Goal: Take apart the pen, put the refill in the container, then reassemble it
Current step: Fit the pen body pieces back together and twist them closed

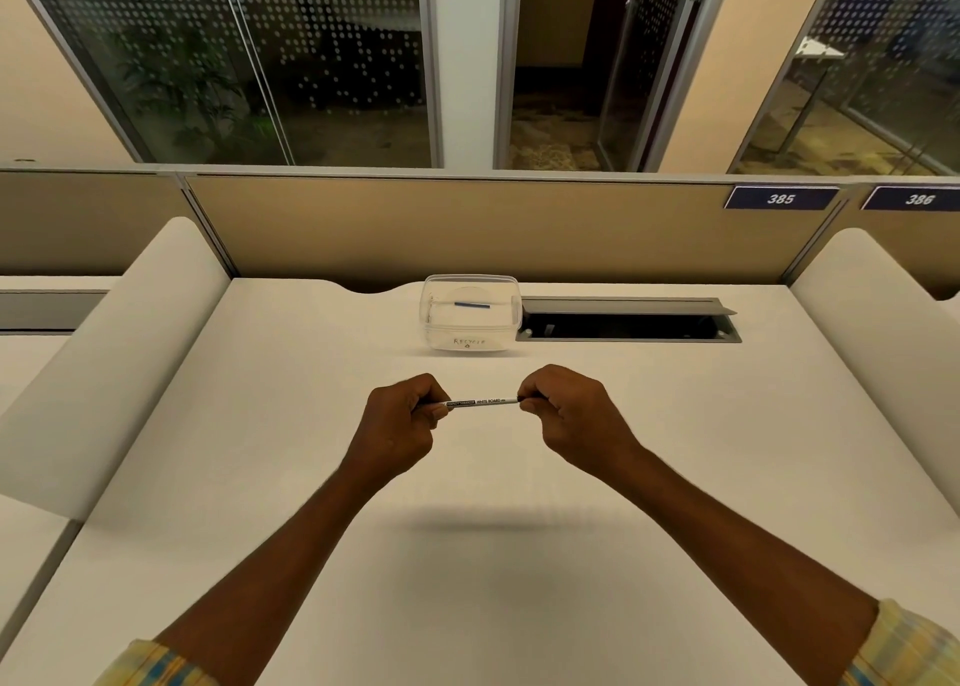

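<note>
One pen (484, 402), slim and white with black lettering, is held level above the counter (467, 581) at the centre of the frame. The left hand (402, 420) and right hand (566, 412), forearms stretched forward, each clench fingers (434, 411) around one end. Beyond them, one clear container (470, 316) labelled "Recycle" holds one blue refill (471, 304).

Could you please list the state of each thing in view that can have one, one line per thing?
Pen: held level above the desk, gripped at both ends, still in one piece.
Left hand: closed on the pen's left end.
Right hand: closed on the pen's right end.
Container: lidless, upright on the desk, a blue piece inside.
Desk cable hatch: flap open.
Glass door: ajar.
</note>
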Demonstrator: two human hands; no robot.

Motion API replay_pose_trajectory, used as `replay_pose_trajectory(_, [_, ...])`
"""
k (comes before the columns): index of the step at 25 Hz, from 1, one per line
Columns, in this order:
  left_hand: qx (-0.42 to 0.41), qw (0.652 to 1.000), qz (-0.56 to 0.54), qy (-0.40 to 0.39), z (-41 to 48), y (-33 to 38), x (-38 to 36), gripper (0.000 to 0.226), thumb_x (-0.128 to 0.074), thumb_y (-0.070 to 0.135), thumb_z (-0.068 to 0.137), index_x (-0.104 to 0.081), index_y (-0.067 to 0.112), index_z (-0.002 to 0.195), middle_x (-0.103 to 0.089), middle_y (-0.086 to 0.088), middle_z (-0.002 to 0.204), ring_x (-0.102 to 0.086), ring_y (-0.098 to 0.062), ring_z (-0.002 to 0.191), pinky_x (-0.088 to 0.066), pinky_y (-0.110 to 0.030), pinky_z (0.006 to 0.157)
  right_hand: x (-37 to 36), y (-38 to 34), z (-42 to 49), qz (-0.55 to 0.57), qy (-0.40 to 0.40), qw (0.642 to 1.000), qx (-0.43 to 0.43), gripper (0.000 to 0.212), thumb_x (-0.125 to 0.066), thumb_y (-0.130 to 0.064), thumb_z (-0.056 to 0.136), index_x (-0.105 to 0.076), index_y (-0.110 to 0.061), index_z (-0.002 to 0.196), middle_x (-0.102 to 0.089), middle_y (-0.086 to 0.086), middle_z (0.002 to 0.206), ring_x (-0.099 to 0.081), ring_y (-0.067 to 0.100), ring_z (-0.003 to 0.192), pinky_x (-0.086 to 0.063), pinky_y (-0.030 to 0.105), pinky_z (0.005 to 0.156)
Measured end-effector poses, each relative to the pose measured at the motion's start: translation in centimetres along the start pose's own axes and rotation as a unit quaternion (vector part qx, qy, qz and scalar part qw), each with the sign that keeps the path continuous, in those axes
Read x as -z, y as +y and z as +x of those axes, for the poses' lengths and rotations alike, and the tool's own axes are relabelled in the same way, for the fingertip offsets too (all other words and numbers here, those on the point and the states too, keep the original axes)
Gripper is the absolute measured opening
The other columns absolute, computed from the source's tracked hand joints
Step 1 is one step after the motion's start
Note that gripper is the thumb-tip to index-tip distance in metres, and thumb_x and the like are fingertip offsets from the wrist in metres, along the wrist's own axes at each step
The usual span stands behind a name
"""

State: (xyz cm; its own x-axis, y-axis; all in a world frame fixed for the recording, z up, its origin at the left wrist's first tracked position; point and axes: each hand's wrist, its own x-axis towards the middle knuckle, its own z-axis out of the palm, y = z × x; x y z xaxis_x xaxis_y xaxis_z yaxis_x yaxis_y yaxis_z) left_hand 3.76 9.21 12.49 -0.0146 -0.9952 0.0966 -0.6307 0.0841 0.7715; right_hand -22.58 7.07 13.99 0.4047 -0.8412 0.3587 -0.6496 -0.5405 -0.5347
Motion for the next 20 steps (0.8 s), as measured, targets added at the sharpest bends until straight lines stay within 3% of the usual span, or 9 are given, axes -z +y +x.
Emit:
replay_pose_trajectory(5, [-0.01,1.0,0.001,0.007,-0.2,0.3,0.0,0.025,-0.066,-0.006,0.091,-0.068,0.015,0.079,-0.067,-0.002,0.066,-0.054,-0.008,0.061,-0.041,-0.015,0.056,-0.3,-0.2,-0.1,0.001,-0.019,0.999,-0.036,0.013,-0.061,0.001,0.096,-0.069,-0.008,0.091,-0.069,0.003,0.082,-0.061,0.022,0.074,-0.055,0.044,0.072])
replay_pose_trajectory(8, [-0.004,1.0,-0.001,0.004,-0.2,0.2,0.2,0.026,-0.066,-0.006,0.092,-0.068,0.017,0.079,-0.068,-0.002,0.066,-0.054,-0.007,0.061,-0.041,-0.016,0.056,0.0,0.0,0.0,0.046,-0.039,0.997,-0.047,0.009,-0.064,-0.007,0.098,-0.07,-0.013,0.094,-0.07,-0.003,0.084,-0.062,0.015,0.074,-0.055,0.034,0.07])
replay_pose_trajectory(11, [-0.001,1.0,-0.01,0.004,-0.1,0.1,0.5,0.027,-0.067,-0.005,0.092,-0.069,0.018,0.079,-0.068,-0.001,0.066,-0.058,-0.011,0.063,-0.042,-0.015,0.056,0.1,-0.2,-0.1,0.071,-0.011,0.995,-0.067,0.007,-0.075,-0.011,0.094,-0.074,-0.015,0.098,-0.074,-0.007,0.088,-0.065,0.01,0.079,-0.053,0.024,0.072])
replay_pose_trajectory(14, [0.003,1.0,-0.007,-0.002,-0.2,0.3,0.3,0.027,-0.067,-0.004,0.093,-0.069,0.02,0.079,-0.068,0.0,0.067,-0.062,-0.018,0.067,-0.048,-0.025,0.061,0.1,-0.4,-0.2,0.035,0.018,0.999,-0.02,0.007,-0.075,-0.004,0.093,-0.073,-0.011,0.095,-0.073,-0.003,0.088,-0.063,0.01,0.075,-0.053,0.023,0.071])
replay_pose_trajectory(20, [-0.011,1.0,0.006,0.013,-0.4,0.7,0.2,0.027,-0.066,-0.006,0.091,-0.067,0.017,0.078,-0.065,0.002,0.065,-0.052,-0.007,0.06,-0.043,-0.023,0.057,0.2,-1.0,-0.5,-0.061,0.02,0.997,0.039,0.006,-0.069,0.002,0.093,-0.072,-0.003,0.093,-0.073,0.008,0.084,-0.066,0.029,0.073,-0.056,0.041,0.066])
